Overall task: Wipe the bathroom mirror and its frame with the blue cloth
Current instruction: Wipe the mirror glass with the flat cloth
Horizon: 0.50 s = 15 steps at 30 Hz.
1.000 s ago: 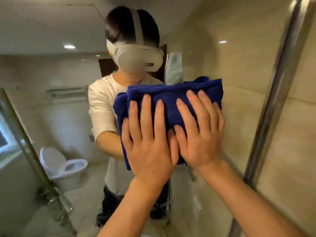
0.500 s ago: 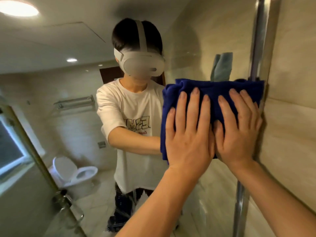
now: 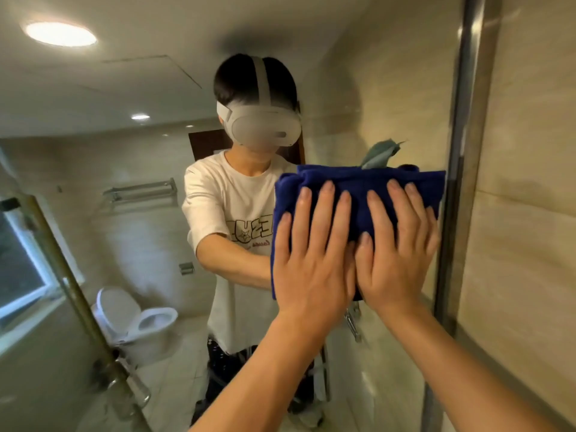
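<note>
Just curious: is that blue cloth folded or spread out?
Folded: the cloth shows bunched layers along its top edge under both flat hands.

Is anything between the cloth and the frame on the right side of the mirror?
Nothing visible. The blue cloth, pressed flat to the mirror by the left hand and right hand, has its right edge at the metal frame.

Your two arms reach forward and up from the bottom of the view, bare to the forearm. Your left hand (image 3: 311,269) lies flat, fingers (image 3: 321,219) straight and slightly spread, pointing up. Your right hand (image 3: 396,260) lies flat just beside it, fingers straight too, its thumb touching the edge of your left hand. Both palms press forward, wrists bent back.
</note>
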{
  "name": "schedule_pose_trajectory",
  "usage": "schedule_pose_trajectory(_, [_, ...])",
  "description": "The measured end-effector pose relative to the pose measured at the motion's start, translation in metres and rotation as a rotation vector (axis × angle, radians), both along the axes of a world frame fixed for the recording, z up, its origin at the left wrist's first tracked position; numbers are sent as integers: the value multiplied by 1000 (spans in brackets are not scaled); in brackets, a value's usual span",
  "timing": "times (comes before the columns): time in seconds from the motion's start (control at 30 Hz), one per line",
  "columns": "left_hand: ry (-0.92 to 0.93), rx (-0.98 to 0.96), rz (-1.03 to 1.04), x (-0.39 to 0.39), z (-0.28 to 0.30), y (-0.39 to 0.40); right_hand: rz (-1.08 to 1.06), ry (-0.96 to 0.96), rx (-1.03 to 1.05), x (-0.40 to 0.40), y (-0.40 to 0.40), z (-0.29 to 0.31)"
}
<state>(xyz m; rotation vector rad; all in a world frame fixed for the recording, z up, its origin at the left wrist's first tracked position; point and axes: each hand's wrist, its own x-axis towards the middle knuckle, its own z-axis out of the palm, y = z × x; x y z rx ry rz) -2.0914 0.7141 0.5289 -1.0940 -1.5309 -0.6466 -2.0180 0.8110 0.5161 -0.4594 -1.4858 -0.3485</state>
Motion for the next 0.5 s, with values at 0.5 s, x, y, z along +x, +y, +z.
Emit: schedule_pose_trajectory(0.5, [10,140,118,-95,45,-107,61,-49,83,-92,-109,60])
